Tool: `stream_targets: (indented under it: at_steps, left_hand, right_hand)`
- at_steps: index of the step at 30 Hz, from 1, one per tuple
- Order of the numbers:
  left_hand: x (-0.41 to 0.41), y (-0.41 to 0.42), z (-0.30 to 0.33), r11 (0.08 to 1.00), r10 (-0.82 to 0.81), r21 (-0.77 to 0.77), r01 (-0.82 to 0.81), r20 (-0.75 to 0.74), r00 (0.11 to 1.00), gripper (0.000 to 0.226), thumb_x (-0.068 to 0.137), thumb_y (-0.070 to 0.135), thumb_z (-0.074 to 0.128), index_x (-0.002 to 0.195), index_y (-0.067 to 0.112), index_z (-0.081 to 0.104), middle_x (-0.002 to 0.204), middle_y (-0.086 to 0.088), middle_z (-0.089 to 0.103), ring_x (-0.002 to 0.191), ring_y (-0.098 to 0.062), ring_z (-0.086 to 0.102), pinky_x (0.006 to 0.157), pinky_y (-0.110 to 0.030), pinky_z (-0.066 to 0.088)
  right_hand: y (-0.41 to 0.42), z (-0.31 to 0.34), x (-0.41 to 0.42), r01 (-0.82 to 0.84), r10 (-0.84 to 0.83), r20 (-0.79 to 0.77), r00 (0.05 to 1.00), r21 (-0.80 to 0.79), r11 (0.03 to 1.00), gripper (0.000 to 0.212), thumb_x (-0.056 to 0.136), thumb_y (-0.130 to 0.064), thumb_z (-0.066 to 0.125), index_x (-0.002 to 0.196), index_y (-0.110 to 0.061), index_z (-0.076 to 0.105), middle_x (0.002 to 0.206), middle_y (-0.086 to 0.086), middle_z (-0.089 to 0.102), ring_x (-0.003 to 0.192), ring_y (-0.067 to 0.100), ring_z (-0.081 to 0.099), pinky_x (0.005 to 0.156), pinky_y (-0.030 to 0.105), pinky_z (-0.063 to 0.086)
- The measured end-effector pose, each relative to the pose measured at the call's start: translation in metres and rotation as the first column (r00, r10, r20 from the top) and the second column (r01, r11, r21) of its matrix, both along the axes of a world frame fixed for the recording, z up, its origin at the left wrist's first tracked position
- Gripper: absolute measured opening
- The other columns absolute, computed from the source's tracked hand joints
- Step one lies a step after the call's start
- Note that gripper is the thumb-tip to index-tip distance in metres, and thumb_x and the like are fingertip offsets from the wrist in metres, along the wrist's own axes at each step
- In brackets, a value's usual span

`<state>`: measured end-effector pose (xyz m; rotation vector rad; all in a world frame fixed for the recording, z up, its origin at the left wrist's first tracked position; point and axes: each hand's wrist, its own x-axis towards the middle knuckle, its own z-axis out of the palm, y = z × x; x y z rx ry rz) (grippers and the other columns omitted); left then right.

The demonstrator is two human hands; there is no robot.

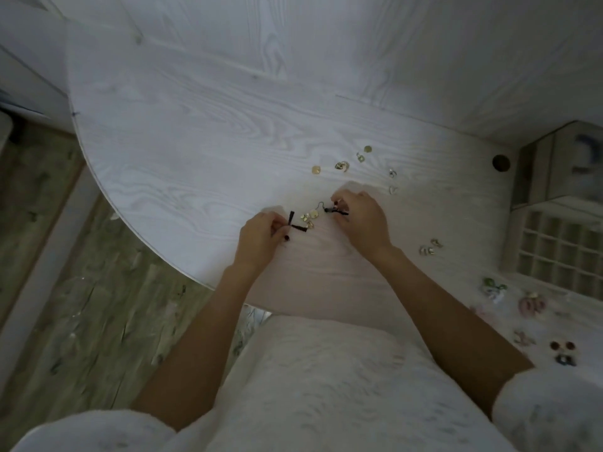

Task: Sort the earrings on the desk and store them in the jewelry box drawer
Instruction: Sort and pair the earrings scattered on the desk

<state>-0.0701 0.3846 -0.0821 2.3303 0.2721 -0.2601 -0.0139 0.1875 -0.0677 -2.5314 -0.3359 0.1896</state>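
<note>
Head view looks down on a white wood-grain tabletop (202, 151), with the jewelry box (554, 177) and its gridded open drawer (561, 246) well to the right of the fingers. Both forearms reach in from below. Left hand (261, 238) fingers pinch a black tassel earring (295, 223); right hand (362, 216) fingers pinch its match (336, 211) (thin hook wire showing). Between the two sets of fingers lies a small gold earring cluster (310, 216). Beyond the right fingers, gold earrings (342, 165) are scattered; silver ones (430, 247) lie to their right, coloured ones (532, 305) nearer the body.
</note>
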Motion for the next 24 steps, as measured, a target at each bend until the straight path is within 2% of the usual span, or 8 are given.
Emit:
stream_targets:
  at_steps: [2, 5, 9, 11, 14, 18, 21, 24]
  left_hand:
    - [-0.006, 0.0, 0.001, 1.0, 0.002, 0.002, -0.002, 0.051, 0.999, 0.008, 0.086, 0.023, 0.063, 0.089, 0.016, 0.064, 0.088, -0.003, 0.062, 0.079, -0.015, 0.057, 0.07, -0.028, 0.048]
    - [-0.016, -0.009, 0.012, 0.998, 0.059, -0.045, -0.052, 0.166, 0.984, 0.007, 0.088, 0.02, 0.06, 0.088, 0.013, 0.063, 0.091, 0.001, 0.055, 0.076, -0.004, 0.052, 0.064, -0.011, 0.04]
    - [-0.028, -0.031, 0.027, 0.973, 0.148, -0.203, -0.108, 0.197, 0.969, 0.005, 0.093, 0.019, 0.054, 0.091, 0.016, 0.058, 0.092, 0.005, 0.058, 0.079, 0.008, 0.056, 0.064, -0.004, 0.04]
    - [-0.034, -0.041, 0.026, 0.966, 0.16, -0.227, -0.122, 0.156, 0.975, 0.004, 0.094, 0.021, 0.053, 0.091, 0.019, 0.056, 0.085, 0.011, 0.062, 0.077, 0.004, 0.059, 0.066, -0.012, 0.045]
    - [-0.042, -0.056, 0.019, 0.974, 0.141, -0.19, -0.123, 0.086, 0.986, 0.007, 0.094, 0.02, 0.052, 0.095, 0.017, 0.058, 0.082, 0.009, 0.064, 0.075, -0.011, 0.062, 0.072, -0.03, 0.049]
    - [-0.05, -0.074, 0.015, 0.97, 0.164, -0.186, -0.158, 0.022, 0.986, 0.011, 0.092, 0.017, 0.055, 0.099, 0.016, 0.064, 0.084, 0.006, 0.065, 0.076, -0.006, 0.061, 0.078, -0.03, 0.05]
    - [-0.053, -0.079, 0.014, 0.975, 0.156, -0.159, -0.153, 0.006, 0.988, 0.013, 0.091, 0.02, 0.056, 0.101, 0.017, 0.064, 0.09, 0.002, 0.069, 0.083, -0.011, 0.063, 0.079, -0.028, 0.05]
    - [-0.054, -0.079, 0.014, 0.978, 0.161, -0.134, -0.161, -0.005, 0.987, 0.015, 0.09, 0.021, 0.058, 0.103, 0.017, 0.064, 0.092, 0.0, 0.07, 0.087, -0.011, 0.064, 0.081, -0.028, 0.05]
  right_hand:
    - [-0.004, 0.005, -0.007, 0.038, -0.04, 0.03, 0.999, 0.066, 0.997, 0.014, 0.084, -0.01, 0.061, 0.097, -0.011, 0.065, 0.092, 0.005, 0.068, 0.087, 0.02, 0.057, 0.069, 0.025, 0.04]
    - [-0.015, 0.018, -0.014, 0.135, -0.147, 0.024, 0.989, 0.259, 0.956, 0.009, 0.084, -0.008, 0.06, 0.09, -0.01, 0.066, 0.09, 0.001, 0.066, 0.082, 0.012, 0.059, 0.071, 0.021, 0.046]
    - [-0.037, 0.028, -0.023, 0.355, -0.278, -0.224, 0.934, 0.496, 0.793, 0.01, 0.086, -0.003, 0.059, 0.087, -0.012, 0.062, 0.087, -0.004, 0.065, 0.084, 0.009, 0.062, 0.077, 0.015, 0.047]
    - [-0.049, 0.024, -0.028, 0.421, -0.309, -0.299, 0.903, 0.47, 0.775, 0.011, 0.084, -0.002, 0.06, 0.087, -0.012, 0.062, 0.087, -0.002, 0.066, 0.085, 0.013, 0.063, 0.078, 0.023, 0.049]
    - [-0.061, 0.019, -0.036, 0.345, -0.26, -0.27, 0.927, 0.342, 0.874, 0.011, 0.079, -0.002, 0.06, 0.084, -0.01, 0.064, 0.091, 0.007, 0.068, 0.087, 0.019, 0.062, 0.075, 0.03, 0.047]
    - [-0.065, 0.014, -0.039, 0.185, -0.166, -0.164, 0.972, 0.109, 0.977, 0.008, 0.074, -0.014, 0.063, 0.08, -0.018, 0.065, 0.094, 0.003, 0.067, 0.098, 0.024, 0.054, 0.079, 0.034, 0.039]
    - [-0.068, 0.015, -0.04, 0.219, -0.175, -0.199, 0.964, 0.224, 0.95, 0.005, 0.079, -0.013, 0.063, 0.082, -0.017, 0.064, 0.095, 0.004, 0.067, 0.099, 0.024, 0.057, 0.082, 0.035, 0.043]
    - [-0.074, 0.024, -0.044, 0.355, -0.223, -0.327, 0.919, 0.435, 0.827, 0.005, 0.087, -0.007, 0.057, 0.092, -0.008, 0.059, 0.102, 0.003, 0.068, 0.097, 0.012, 0.062, 0.085, 0.024, 0.047]
